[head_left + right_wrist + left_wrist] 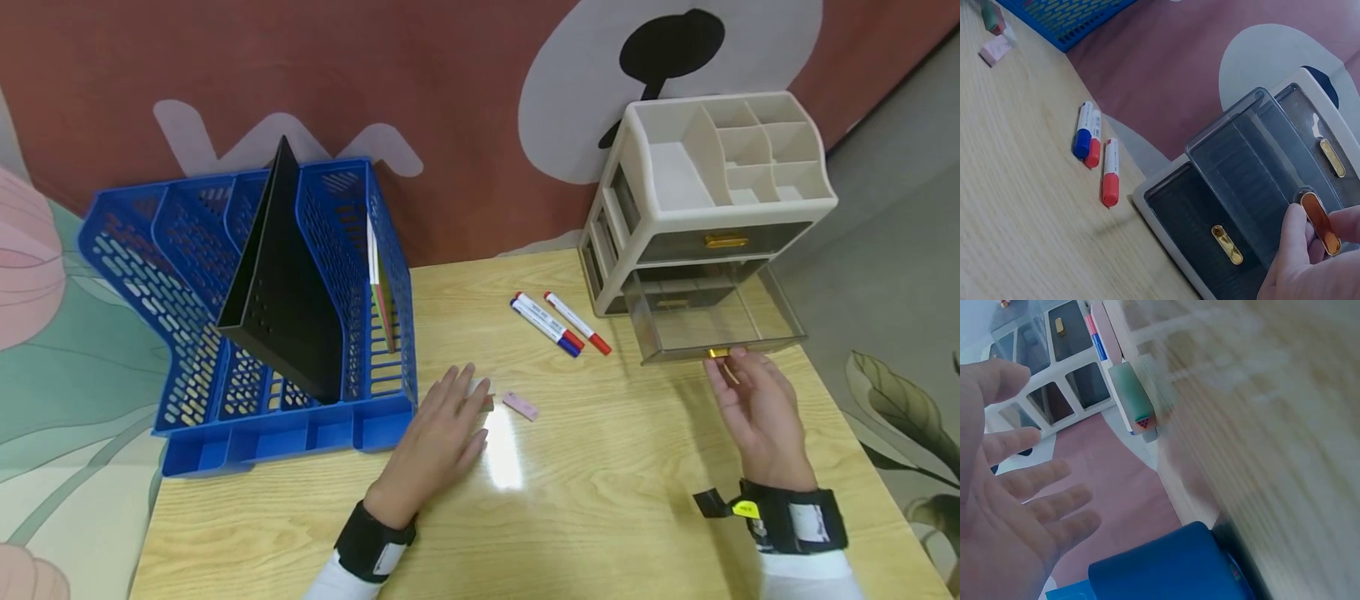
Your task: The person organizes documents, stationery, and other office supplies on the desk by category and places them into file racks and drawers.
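Observation:
My right hand [761,412] pinches the gold handle [1320,224] of a clear drawer [720,329]. That drawer is pulled out from the middle of a white desktop organizer [637,242], and no items show inside it. My left hand [431,446] is held over the table with its fingers extended and holds nothing. Just by its fingertips lies a small green block, probably an eraser [1130,394], mostly hidden by the hand in the head view. A pink eraser-like block [520,406] sits to the right of it.
A blue file rack [390,417] stands at the left, with a black folder [292,308] leaning in it and thin booklets [381,292] in the right slot. Between rack and organizer lie two red markers [577,322] and a blue marker [543,327]. A patterned cloth [450,217] hangs behind.

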Action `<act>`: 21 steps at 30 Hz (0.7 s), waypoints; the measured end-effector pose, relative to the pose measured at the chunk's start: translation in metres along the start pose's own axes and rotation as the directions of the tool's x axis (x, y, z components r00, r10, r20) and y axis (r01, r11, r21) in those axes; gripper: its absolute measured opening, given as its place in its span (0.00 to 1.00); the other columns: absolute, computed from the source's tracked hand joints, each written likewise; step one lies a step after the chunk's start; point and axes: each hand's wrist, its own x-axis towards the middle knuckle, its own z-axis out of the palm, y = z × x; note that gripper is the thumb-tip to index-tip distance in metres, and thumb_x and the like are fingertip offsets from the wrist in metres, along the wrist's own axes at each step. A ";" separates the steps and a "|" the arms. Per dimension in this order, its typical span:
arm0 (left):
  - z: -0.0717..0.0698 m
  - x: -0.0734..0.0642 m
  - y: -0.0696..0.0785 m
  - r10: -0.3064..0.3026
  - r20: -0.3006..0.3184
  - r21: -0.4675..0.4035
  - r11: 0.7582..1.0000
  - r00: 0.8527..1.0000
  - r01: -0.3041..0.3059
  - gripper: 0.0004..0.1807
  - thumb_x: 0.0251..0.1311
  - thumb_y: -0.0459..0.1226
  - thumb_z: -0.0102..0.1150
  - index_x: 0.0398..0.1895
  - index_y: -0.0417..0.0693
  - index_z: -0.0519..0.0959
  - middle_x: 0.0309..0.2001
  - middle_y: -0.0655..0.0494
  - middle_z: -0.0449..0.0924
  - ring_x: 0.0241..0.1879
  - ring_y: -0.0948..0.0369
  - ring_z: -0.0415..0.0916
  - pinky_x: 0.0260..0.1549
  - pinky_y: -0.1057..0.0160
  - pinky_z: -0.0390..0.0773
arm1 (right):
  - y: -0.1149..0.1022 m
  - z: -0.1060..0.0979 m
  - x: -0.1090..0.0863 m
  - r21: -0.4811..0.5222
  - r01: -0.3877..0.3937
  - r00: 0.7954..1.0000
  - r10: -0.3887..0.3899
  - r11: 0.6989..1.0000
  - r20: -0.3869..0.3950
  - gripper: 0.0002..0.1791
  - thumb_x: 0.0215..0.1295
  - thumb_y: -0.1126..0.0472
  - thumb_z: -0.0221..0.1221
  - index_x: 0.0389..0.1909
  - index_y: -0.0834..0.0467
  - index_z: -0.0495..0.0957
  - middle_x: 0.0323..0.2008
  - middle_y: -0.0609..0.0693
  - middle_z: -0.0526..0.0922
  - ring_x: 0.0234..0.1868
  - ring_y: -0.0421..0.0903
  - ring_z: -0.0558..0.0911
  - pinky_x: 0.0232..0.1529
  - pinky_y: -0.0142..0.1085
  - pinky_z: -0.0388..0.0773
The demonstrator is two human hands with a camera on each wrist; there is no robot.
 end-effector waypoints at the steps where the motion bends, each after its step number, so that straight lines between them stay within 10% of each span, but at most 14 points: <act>1: 0.000 0.000 0.000 -0.006 0.003 0.000 1.000 1.000 0.006 0.37 0.61 0.45 0.59 0.71 0.41 0.62 0.72 0.36 0.60 0.71 0.41 0.53 0.66 0.41 0.64 | 0.001 0.000 0.000 0.000 0.005 1.000 -0.005 1.000 0.004 0.03 0.68 0.75 0.51 0.37 0.68 0.73 0.44 0.56 0.73 0.48 0.49 0.77 0.55 0.37 0.79; 7: 0.000 -0.001 -0.001 -0.086 0.018 -0.046 0.995 0.996 0.087 0.39 0.63 0.44 0.56 0.74 0.41 0.57 0.72 0.36 0.59 0.71 0.42 0.54 0.66 0.42 0.64 | 0.005 0.001 -0.006 -0.034 0.118 0.989 -0.121 0.992 -0.081 0.04 0.67 0.74 0.54 0.40 0.66 0.73 0.38 0.55 0.74 0.38 0.50 0.77 0.40 0.38 0.84; 10: 0.000 -0.001 -0.001 -0.123 0.035 -0.073 0.989 0.992 0.126 0.39 0.63 0.44 0.57 0.75 0.41 0.55 0.72 0.36 0.59 0.71 0.42 0.54 0.66 0.43 0.64 | 0.010 0.008 -0.012 -0.067 0.306 0.936 -0.313 0.950 -0.161 0.08 0.63 0.74 0.58 0.41 0.67 0.71 0.33 0.55 0.71 0.31 0.50 0.73 0.26 0.37 0.79; 15: 0.002 0.001 -0.001 -0.162 0.069 -0.082 0.982 0.984 0.168 0.40 0.62 0.43 0.59 0.74 0.41 0.55 0.72 0.37 0.59 0.71 0.43 0.55 0.66 0.43 0.64 | 0.025 0.023 -0.024 -0.135 0.654 0.739 -0.666 0.745 -0.095 0.07 0.60 0.81 0.55 0.35 0.71 0.68 0.28 0.59 0.70 0.23 0.51 0.73 0.20 0.35 0.77; 21: 0.005 0.004 0.000 -0.185 0.113 -0.072 0.978 0.976 0.194 0.38 0.61 0.40 0.60 0.73 0.42 0.58 0.71 0.37 0.61 0.70 0.41 0.56 0.65 0.42 0.66 | 0.061 0.044 -0.039 -0.152 0.898 0.439 -0.822 0.413 0.363 0.05 0.51 0.89 0.48 0.27 0.80 0.66 0.23 0.63 0.74 0.20 0.50 0.77 0.24 0.31 0.81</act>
